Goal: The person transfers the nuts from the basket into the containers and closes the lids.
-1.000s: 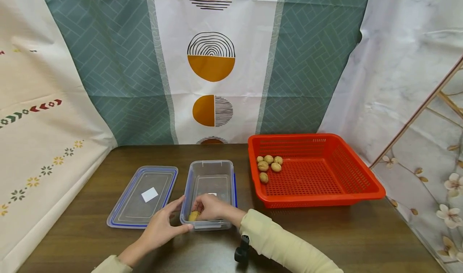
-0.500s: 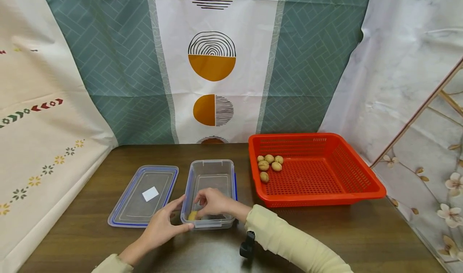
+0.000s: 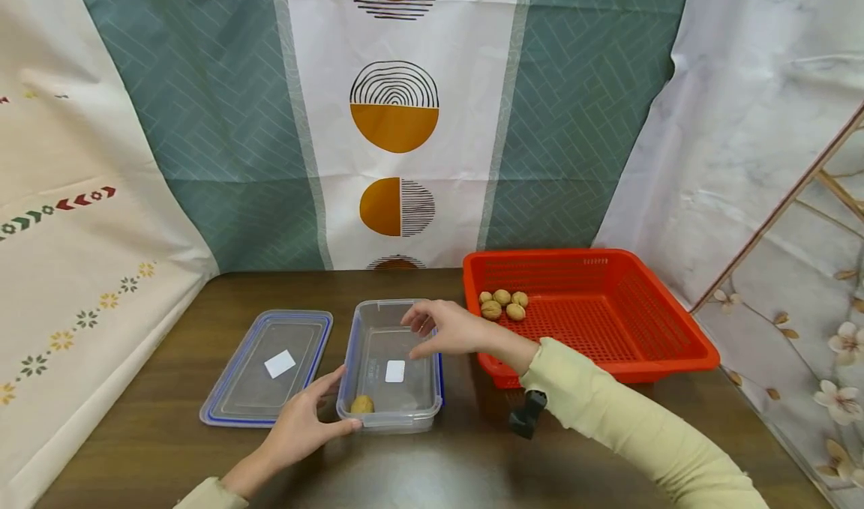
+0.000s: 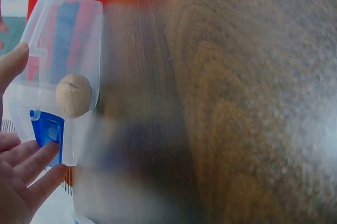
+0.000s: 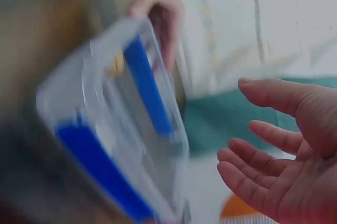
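A clear plastic food container [image 3: 405, 419] with blue side latches stands uncovered on the table. One walnut [image 3: 362, 405] lies inside, in its near left corner; the left wrist view shows this walnut [image 4: 73, 96] through the clear wall. My left hand [image 3: 300, 430] holds the container by that corner, thumb at the near rim and fingers along the left side, against a blue latch [image 4: 48, 132]. Above the container's right edge is my right hand [image 3: 448, 329], raised and holding nothing, fingers loosely bent and spread. In the right wrist view my right hand [image 5: 284, 155] is apart from the container.
A red plastic basket [image 3: 664, 363] stands at the right with several walnuts [image 3: 491, 310] grouped at its left side. Left of the container lies a clear lid [image 3: 297, 400] with a blue seal and white label. Patterned cloth [image 3: 432, 119] hangs behind the dark wooden table [image 3: 135, 434].
My right hand has let go of the walnut in the near left corner, then risen and moved right towards the basket. My left hand keeps its place on the container.
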The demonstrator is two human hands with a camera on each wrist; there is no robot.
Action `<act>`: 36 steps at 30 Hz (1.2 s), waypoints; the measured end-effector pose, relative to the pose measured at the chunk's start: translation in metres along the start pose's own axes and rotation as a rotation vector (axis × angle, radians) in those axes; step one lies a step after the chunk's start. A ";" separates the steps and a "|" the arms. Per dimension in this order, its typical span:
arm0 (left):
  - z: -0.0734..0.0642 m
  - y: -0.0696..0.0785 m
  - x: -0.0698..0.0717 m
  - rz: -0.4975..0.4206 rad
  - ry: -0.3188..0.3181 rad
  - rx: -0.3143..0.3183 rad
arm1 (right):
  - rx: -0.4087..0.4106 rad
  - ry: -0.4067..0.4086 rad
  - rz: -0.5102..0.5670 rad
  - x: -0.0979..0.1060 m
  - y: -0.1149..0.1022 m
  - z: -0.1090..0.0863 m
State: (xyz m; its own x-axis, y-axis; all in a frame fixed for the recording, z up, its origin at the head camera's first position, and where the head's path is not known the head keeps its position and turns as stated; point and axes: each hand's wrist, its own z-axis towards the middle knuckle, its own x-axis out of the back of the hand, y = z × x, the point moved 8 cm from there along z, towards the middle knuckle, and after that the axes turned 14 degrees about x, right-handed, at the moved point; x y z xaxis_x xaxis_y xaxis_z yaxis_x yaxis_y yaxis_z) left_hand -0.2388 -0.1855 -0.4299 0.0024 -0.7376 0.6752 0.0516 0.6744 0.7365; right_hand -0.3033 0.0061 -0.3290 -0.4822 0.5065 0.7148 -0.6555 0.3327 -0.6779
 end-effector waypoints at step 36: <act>-0.002 -0.005 0.000 -0.015 0.010 0.012 | -0.364 0.258 0.117 0.118 0.197 -0.072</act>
State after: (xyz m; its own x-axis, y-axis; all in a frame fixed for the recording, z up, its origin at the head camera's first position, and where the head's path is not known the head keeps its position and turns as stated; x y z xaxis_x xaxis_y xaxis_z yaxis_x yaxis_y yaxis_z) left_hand -0.2366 -0.1890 -0.4335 0.0114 -0.7479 0.6637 0.0394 0.6636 0.7471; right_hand -0.4473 0.1888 -0.3905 -0.3504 0.7235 0.5948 -0.3361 0.4956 -0.8009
